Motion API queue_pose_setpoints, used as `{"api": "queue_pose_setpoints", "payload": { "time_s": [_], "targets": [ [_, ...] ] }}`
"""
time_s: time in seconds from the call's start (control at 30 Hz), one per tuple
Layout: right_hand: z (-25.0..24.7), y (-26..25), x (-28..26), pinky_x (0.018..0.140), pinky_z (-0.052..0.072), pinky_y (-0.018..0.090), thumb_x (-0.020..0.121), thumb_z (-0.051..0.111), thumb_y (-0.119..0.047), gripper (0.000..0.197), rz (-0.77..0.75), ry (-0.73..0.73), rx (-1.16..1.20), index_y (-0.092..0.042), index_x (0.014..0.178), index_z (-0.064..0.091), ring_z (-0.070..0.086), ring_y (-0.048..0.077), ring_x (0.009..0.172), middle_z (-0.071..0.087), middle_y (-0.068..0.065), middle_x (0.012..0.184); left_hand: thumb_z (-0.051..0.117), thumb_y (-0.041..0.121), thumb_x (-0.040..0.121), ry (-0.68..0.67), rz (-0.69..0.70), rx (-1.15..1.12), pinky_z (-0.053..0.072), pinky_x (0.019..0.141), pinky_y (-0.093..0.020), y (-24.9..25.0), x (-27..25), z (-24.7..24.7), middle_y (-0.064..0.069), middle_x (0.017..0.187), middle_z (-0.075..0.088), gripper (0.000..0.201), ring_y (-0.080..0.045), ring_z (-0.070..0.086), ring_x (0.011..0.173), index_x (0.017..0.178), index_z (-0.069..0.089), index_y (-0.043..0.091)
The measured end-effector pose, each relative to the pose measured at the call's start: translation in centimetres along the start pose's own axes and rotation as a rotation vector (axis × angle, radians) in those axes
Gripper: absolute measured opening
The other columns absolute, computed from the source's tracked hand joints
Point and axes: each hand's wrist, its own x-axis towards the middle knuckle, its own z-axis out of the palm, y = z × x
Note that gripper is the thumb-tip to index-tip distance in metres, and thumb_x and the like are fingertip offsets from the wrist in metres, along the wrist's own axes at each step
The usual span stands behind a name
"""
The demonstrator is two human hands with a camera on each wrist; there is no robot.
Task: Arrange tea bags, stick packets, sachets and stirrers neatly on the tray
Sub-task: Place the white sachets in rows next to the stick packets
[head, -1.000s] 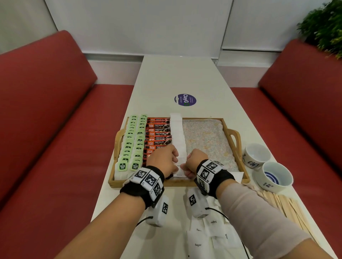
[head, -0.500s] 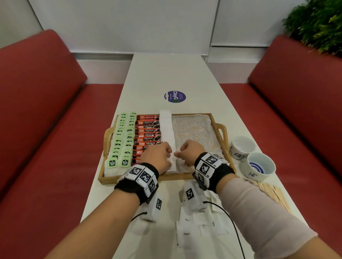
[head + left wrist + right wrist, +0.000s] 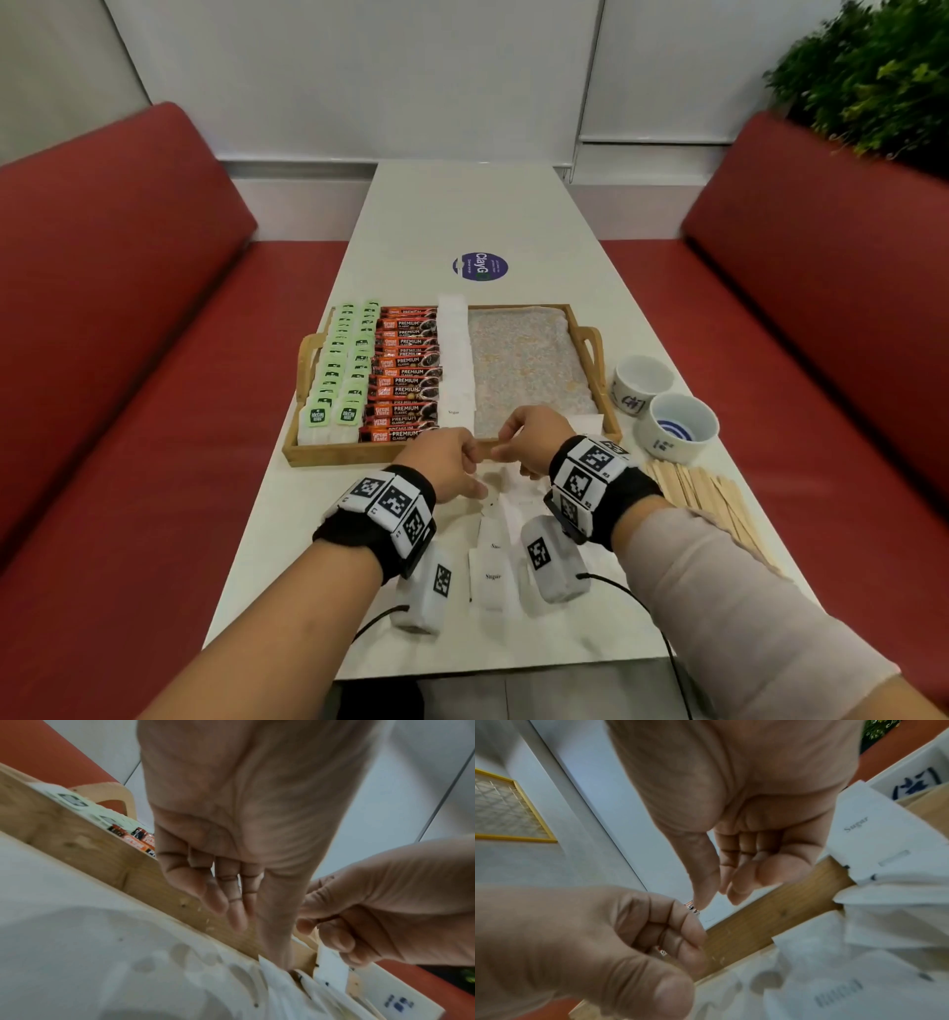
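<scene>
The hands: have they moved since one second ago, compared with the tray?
Yes. Both hands, left and right, pulled back toward the person, from over the tray to its near rim.

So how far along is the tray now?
Done: two rows of green tea bags, a column of coffee stick packets and one column of sugar sachets fill the wooden tray's left half.

In hand: nothing; left hand and right hand hover over loose sugar sachets.

Left: those sachets and the wooden stirrers.
</scene>
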Motion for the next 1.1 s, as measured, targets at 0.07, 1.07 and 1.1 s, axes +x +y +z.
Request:
{"api": "queue_pose_setpoints", "payload": {
  "time_s": [0.07, 1.07, 1.1],
  "targets": [
    [0.3, 0.3, -0.5, 0.053, 0.048, 0.024, 0.080, 0.074, -0.014, 0.022, 0.003, -0.013, -0.019, -0.018, 0.078, 0.052, 0.055, 0.015, 0.059, 0.058, 0.000, 0.072, 0.084, 0.028, 0.067, -0.049, -0.024, 0.035, 0.050, 0.085, -0.028, 0.0, -0.6, 0.6, 0.009, 0.098, 0.062, 0.043, -0.011, 0.059, 0.092, 0.102, 0.058, 0.023],
    [2.5, 4.6, -3.9, 0.075, 0.045, 0.029, 0.074, 0.079, -0.022, 0.050, 0.086, 0.072, -0.357, -0.014, 0.113, 0.048, 0.057, 0.024, 0.101, 0.059, 0.007, 0.110, 0.075, 0.027, 0.079, -0.116, -0.212, -0.044, 0.045, 0.072, -0.029, 0.5, -3.3, 5.1, 0.002, 0.075, 0.055, 0.027, -0.018, 0.052, 0.076, 0.073, 0.050, 0.018],
    [2.5, 4.6, -3.8, 0.075, 0.045, 0.029, 0.074, 0.079, -0.023, 0.051, 0.086, 0.074, -0.343, -0.014, 0.112, 0.047, 0.057, 0.024, 0.102, 0.059, 0.007, 0.110, 0.073, 0.026, 0.081, -0.094, -0.201, -0.068, 0.044, 0.071, -0.027, 0.5, -3.4, 5.1, 0.004, 0.073, 0.053, 0.027, -0.018, 0.053, 0.077, 0.071, 0.048, 0.020]
  ]
}}
